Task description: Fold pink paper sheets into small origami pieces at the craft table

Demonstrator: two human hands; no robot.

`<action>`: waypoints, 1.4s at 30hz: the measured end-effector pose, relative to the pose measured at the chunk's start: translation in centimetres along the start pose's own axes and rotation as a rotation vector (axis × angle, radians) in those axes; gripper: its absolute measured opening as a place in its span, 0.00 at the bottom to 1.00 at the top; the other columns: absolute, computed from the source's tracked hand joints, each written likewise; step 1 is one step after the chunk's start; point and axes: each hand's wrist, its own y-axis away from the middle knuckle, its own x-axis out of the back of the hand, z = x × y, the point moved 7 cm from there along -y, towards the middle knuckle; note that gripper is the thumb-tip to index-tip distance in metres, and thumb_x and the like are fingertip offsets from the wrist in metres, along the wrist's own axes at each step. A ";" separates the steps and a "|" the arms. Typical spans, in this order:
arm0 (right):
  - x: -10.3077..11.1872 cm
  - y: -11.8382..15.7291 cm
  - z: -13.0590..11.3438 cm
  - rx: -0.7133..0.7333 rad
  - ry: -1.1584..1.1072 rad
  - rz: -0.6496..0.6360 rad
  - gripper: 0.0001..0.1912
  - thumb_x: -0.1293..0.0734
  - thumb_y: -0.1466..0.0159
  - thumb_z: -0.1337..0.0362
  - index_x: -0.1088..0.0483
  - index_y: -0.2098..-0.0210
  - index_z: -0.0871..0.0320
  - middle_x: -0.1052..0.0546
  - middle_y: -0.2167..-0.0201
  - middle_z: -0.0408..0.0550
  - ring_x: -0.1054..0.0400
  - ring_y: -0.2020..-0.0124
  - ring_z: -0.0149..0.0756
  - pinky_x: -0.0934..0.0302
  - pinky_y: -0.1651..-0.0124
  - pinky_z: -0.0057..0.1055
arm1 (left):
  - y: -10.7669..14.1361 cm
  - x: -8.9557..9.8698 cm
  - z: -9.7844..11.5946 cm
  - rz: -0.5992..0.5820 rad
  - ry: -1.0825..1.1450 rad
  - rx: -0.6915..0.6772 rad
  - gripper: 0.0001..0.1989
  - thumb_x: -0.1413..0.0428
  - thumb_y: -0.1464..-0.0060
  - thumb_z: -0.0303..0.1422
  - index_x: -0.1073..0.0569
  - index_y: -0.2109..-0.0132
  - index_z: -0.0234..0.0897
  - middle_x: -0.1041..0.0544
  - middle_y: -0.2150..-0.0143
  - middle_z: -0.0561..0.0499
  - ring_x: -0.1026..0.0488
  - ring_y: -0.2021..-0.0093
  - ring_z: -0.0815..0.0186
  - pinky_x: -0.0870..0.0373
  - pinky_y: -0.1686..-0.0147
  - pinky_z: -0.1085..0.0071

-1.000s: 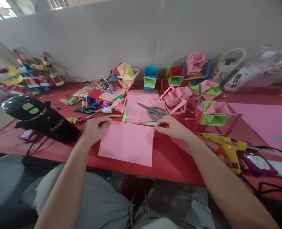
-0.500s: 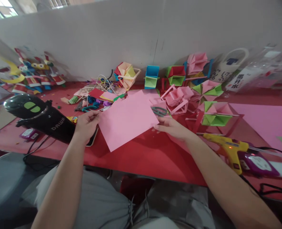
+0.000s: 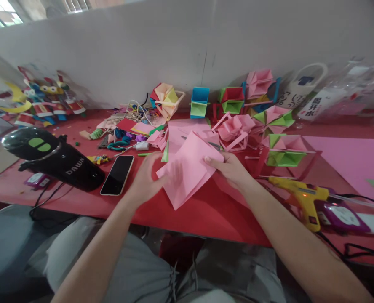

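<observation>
The folded pink paper (image 3: pixel 191 168) is held up over the near part of the red table (image 3: pixel 218 219), between the two hands. Its right corner is pinched by the right hand (image 3: pixel 231 168), with the thumb laid on top and the other fingers tucked under, so the fingers are closed on the paper. The left side of the paper is met by the left hand (image 3: pixel 149 179), which is blurred. Its fingers are spread wide, with a big gap left between the thumb and the rest. The thumb is seen right by the paper's left edge, but whether the paper is touched by it cannot be told. Behind the paper, a stack of pink sheets (image 3: pixel 178 130) is partly covered, and the scissors (image 3: pixel 215 145) are mostly hidden. A black phone (image 3: pixel 117 175) is set on the table beside the left hand, and a yellow glue gun (image 3: pixel 303 195) is seen to the right of the right hand.
</observation>
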 end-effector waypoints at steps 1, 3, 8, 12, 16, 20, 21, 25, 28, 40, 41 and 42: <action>-0.2 0.1 -0.1 0.019 0.001 0.007 0.19 0.20 0.53 0.55 0.20 0.66 0.59 0.19 0.63 0.51 0.27 0.64 0.38 0.31 0.57 0.37 | 0.5 -1.0 0.8 -0.067 0.008 0.002 0.35 0.38 0.49 0.41 0.39 0.37 0.37 0.36 0.34 0.38 0.39 0.34 0.50 0.41 0.35 0.51; -0.7 0.3 -0.3 0.049 0.010 0.006 0.20 0.19 0.55 0.55 0.20 0.67 0.60 0.19 0.65 0.50 0.27 0.65 0.38 0.31 0.59 0.37 | 1.7 -3.2 2.1 -0.225 0.035 0.045 0.49 0.35 0.53 0.46 0.49 0.30 0.41 0.47 0.28 0.38 0.46 0.30 0.46 0.43 0.34 0.48; -2.1 0.8 0.2 0.055 -0.002 -0.161 0.22 0.20 0.58 0.48 0.23 0.78 0.60 0.24 0.78 0.46 0.34 0.77 0.31 0.36 0.71 0.32 | 3.3 -5.7 3.2 -0.334 0.202 0.078 0.46 0.39 0.47 0.44 0.53 0.28 0.43 0.48 0.27 0.38 0.43 0.31 0.47 0.40 0.36 0.49; -1.6 0.9 0.0 0.045 -0.036 -0.176 0.24 0.20 0.61 0.46 0.26 0.80 0.59 0.25 0.79 0.45 0.34 0.78 0.32 0.36 0.72 0.32 | 2.4 -4.9 2.3 -0.220 0.381 0.107 0.27 0.46 0.39 0.37 0.39 0.35 0.38 0.28 0.42 0.39 0.27 0.45 0.55 0.29 0.46 0.58; 0.0 0.7 -0.8 -0.043 -0.066 -0.035 0.21 0.19 0.59 0.52 0.24 0.73 0.58 0.22 0.74 0.46 0.31 0.76 0.33 0.33 0.70 0.32 | 0.8 -1.1 0.8 0.011 0.398 0.176 0.19 0.45 0.42 0.35 0.32 0.46 0.33 0.24 0.50 0.41 0.24 0.52 0.56 0.27 0.51 0.60; 1.6 0.3 -1.5 -0.089 -0.108 0.120 0.21 0.20 0.56 0.59 0.24 0.63 0.56 0.19 0.65 0.49 0.27 0.69 0.37 0.30 0.64 0.34 | 0.3 3.2 -1.3 0.075 0.452 0.354 0.21 0.45 0.46 0.33 0.32 0.45 0.36 0.22 0.56 0.46 0.23 0.61 0.59 0.26 0.63 0.65; 1.9 0.1 -1.5 -0.090 -0.103 0.135 0.20 0.21 0.55 0.60 0.24 0.63 0.56 0.19 0.64 0.49 0.26 0.68 0.38 0.30 0.62 0.35 | 0.3 3.9 -1.6 0.036 0.439 0.389 0.21 0.45 0.47 0.33 0.31 0.45 0.36 0.22 0.58 0.47 0.23 0.62 0.60 0.26 0.65 0.67; 2.8 -0.8 -0.6 -0.105 -0.020 0.175 0.19 0.22 0.53 0.59 0.25 0.63 0.57 0.19 0.65 0.49 0.26 0.67 0.39 0.31 0.61 0.36 | 1.0 5.4 -2.1 -0.100 0.331 0.542 0.27 0.44 0.50 0.34 0.32 0.42 0.37 0.22 0.65 0.50 0.25 0.70 0.61 0.29 0.72 0.69; 3.7 -1.4 -0.4 -0.037 0.135 0.229 0.19 0.24 0.51 0.54 0.25 0.63 0.58 0.20 0.66 0.49 0.27 0.69 0.39 0.33 0.63 0.37 | 1.0 5.4 -1.9 -0.155 0.287 0.537 0.31 0.46 0.50 0.35 0.37 0.37 0.38 0.21 0.64 0.50 0.24 0.71 0.61 0.28 0.71 0.68; 2.0 -1.9 0.8 0.083 0.655 0.016 0.17 0.34 0.42 0.52 0.29 0.72 0.61 0.30 0.77 0.43 0.39 0.75 0.32 0.46 0.72 0.30 | 0.2 1.7 -2.0 -0.151 -0.571 0.133 0.13 0.50 0.40 0.36 0.26 0.52 0.40 0.21 0.55 0.43 0.23 0.55 0.54 0.27 0.57 0.60; 1.8 -1.9 0.8 0.090 0.669 0.006 0.18 0.35 0.41 0.51 0.31 0.74 0.61 0.33 0.79 0.42 0.41 0.76 0.31 0.48 0.73 0.29 | 0.1 0.5 -0.9 -0.170 -0.493 0.027 0.13 0.52 0.39 0.34 0.26 0.52 0.40 0.22 0.52 0.44 0.24 0.52 0.56 0.28 0.53 0.61; 1.7 -1.9 0.8 0.096 0.683 0.000 0.19 0.36 0.40 0.50 0.34 0.76 0.60 0.36 0.80 0.41 0.43 0.76 0.31 0.51 0.73 0.29 | 0.1 -0.7 -0.2 -0.197 -0.440 -0.053 0.14 0.53 0.38 0.33 0.26 0.51 0.39 0.23 0.48 0.44 0.25 0.48 0.57 0.29 0.49 0.61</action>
